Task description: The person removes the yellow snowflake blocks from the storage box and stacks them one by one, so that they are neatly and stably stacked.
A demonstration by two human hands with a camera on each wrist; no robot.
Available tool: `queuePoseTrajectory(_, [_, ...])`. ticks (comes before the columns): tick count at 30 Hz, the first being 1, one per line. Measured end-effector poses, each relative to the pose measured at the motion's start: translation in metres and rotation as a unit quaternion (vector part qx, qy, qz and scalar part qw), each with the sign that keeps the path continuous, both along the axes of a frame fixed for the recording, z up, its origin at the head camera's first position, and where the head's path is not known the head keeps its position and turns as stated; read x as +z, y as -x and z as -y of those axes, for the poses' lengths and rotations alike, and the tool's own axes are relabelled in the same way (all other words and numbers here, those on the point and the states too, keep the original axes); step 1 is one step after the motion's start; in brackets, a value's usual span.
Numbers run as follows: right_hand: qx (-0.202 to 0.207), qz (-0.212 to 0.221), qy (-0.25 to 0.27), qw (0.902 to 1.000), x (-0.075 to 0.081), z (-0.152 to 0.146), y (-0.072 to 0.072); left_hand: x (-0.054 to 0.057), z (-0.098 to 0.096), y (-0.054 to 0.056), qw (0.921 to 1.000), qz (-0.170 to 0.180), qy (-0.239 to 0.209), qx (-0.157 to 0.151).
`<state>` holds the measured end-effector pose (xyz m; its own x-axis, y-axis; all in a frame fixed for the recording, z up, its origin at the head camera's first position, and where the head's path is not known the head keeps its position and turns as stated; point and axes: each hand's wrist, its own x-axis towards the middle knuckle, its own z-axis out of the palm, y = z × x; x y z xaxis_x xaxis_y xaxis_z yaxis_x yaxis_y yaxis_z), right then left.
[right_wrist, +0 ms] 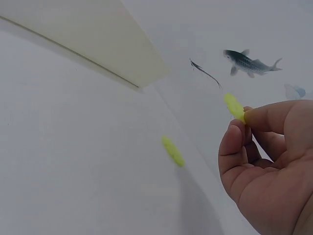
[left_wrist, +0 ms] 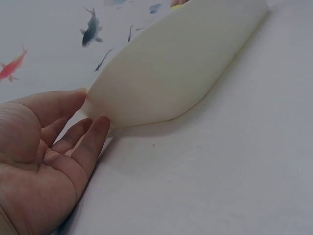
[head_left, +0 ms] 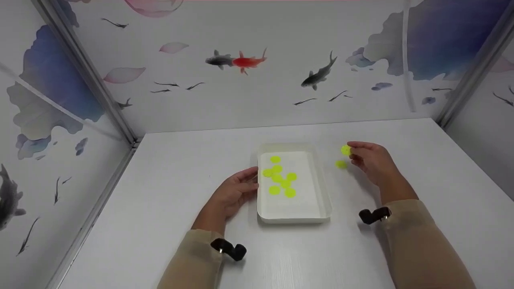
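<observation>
Yellow discs [head_left: 290, 193], roughly eight or nine of them, lie scattered and partly overlapping inside a shallow white tray [head_left: 294, 220] on a white counter [head_left: 285, 261], mostly toward the tray's left half. Judging by what shows, the work looks nearly done: just two discs are outside the tray, one loose disc [head_left: 341, 164] on the counter near its right side and one held disc [head_left: 345, 150] just above that. The right hand [head_left: 371, 162], to the right of the tray, is closed to a narrow pinch, thumb and finger gripping the held disc's edge. The left hand [head_left: 235, 192], beside the tray's left wall, is loosely part-spread, thumb and fingertips touching that wall.
</observation>
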<state>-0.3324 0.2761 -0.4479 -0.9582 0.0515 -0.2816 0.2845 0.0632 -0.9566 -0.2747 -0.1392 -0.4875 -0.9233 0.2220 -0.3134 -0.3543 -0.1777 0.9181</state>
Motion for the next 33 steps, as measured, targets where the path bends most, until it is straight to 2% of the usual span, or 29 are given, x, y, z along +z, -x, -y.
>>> queuePoseTrajectory(13, [-0.002,0.037,-0.077,0.9963,-0.018,-0.009,0.003,-0.001,0.0,0.001,0.9999,-0.004,0.011,-0.001])
queuePoseTrajectory(24, [0.017,0.049,-0.146,0.9878,-0.021,-0.008,0.007,0.001,-0.001,0.0,1.0,-0.003,0.006,0.0])
queuePoseTrajectory(33, [0.017,0.047,-0.161,0.9856,-0.022,-0.006,0.009,0.001,0.0,0.0,1.0,-0.004,-0.001,0.002])
